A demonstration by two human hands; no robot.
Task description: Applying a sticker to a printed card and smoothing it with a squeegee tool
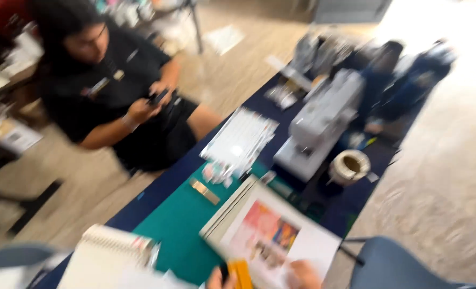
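A: Head view is badly blurred. Going from the left, we see a white spiral notebook (107, 257) on the dark blue worktop (157, 195), then a green cutting mat (181, 227).

B: And our hands, at the bottom edge?

A: Our left hand (215, 279) shows only as a sliver beside a yellow tool (240, 274); we cannot tell whether it grips it. Our right hand (303, 274) rests on a white sheet with a pink and orange picture (272, 238); open or closed, we cannot tell.

B: How far along are we?

A: We judge it early: the sheet looks whole and flat, lying on the mat's right edge. Beyond stand a white sewing machine (321, 123) and a tape roll (349, 166). Another person sits off to the left.
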